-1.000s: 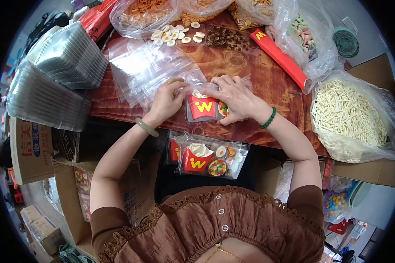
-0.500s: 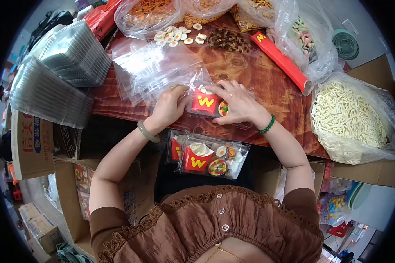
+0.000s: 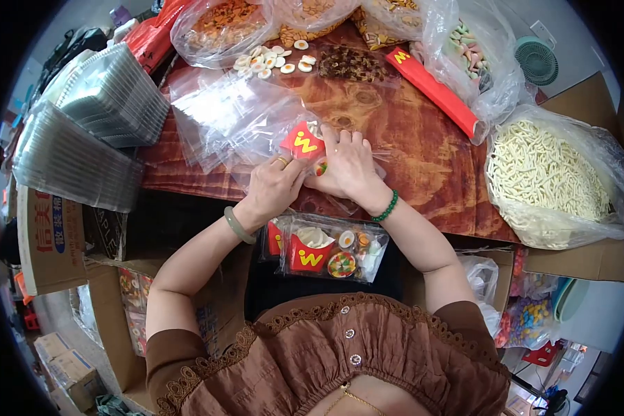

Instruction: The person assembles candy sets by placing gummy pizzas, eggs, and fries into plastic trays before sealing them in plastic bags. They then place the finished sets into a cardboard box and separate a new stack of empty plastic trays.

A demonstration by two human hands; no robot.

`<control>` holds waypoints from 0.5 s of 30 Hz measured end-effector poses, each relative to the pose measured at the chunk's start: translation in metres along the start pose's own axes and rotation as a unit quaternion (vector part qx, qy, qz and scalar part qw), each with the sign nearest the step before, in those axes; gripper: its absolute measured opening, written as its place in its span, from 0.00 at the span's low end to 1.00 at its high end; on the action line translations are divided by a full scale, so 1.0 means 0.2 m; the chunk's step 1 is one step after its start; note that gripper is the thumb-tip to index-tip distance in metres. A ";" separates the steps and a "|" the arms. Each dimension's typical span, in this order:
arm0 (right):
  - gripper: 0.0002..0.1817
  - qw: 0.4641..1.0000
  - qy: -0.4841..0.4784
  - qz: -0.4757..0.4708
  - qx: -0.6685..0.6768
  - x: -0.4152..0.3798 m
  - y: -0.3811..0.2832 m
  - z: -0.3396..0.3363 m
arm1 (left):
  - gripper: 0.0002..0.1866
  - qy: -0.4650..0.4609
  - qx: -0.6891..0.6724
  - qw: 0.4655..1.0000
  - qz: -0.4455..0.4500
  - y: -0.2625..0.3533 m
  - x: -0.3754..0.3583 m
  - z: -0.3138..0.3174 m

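A small red fries box (image 3: 302, 141) with a yellow mark lies tilted on the table, at the near right end of a layer of clear bags. A little round toy pizza (image 3: 321, 167) shows between my hands, partly covered. My left hand (image 3: 276, 186) is closed, its fingers pinching clear plastic just below the red box. My right hand (image 3: 348, 166) is curled over the right side of this pack, thumb beneath and fingers on top. Clear film and the fingers hide the pack's edges. Two filled packs (image 3: 329, 249) rest on my lap, with red fries boxes in them.
Flat clear bags (image 3: 222, 111) spread at the left of the table (image 3: 423, 180). Stacked clear trays (image 3: 111, 90) stand beyond them. Small egg pieces (image 3: 263, 61), brown pieces (image 3: 353, 64) and a long red sleeve of stacked boxes (image 3: 433, 93) lie behind. A bag of cream strips (image 3: 551, 184) stands right.
The red box has shifted left and up and is now tilted. Both hands have moved closer together, the left hand rightward and lower, the right hand leftward with its fingers drawn in.
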State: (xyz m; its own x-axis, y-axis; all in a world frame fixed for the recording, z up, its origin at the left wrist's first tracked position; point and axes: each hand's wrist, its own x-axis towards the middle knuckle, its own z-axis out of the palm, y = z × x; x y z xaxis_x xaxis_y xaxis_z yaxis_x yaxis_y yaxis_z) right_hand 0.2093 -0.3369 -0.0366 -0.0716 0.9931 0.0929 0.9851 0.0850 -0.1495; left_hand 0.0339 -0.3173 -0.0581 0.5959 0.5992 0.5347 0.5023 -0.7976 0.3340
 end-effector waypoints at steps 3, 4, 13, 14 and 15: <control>0.52 1.000 -0.009 0.007 0.013 0.00 -0.01 0.03 | 0.06 0.038 -0.020 0.998 -0.041 -0.01 -0.03 -0.02; 0.54 1.000 0.009 0.006 0.011 0.02 -0.02 0.07 | 0.06 0.019 -0.009 0.999 -0.036 0.00 -0.03 -0.01; 0.56 0.967 -0.076 -0.204 0.132 -0.06 0.44 -0.12 | 0.16 -0.014 -0.013 1.000 0.005 -0.06 0.02 0.05; 0.50 0.943 -0.093 -0.272 0.168 -0.07 0.55 -0.10 | 0.19 -0.053 0.005 0.999 0.005 -0.07 0.00 0.08; 0.40 0.939 -0.090 -0.273 0.190 -0.10 0.55 -0.11 | 0.19 -0.053 0.004 0.999 0.004 -0.06 0.01 0.07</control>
State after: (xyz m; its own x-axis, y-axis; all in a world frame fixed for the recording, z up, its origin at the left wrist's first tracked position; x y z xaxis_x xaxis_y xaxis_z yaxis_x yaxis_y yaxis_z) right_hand 0.3218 -0.3483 -0.0330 -0.6092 0.7873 0.0949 0.6694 0.5747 -0.4707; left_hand 0.0382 -0.3046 -0.0726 0.6629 0.5966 0.4524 0.5016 -0.8025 0.3232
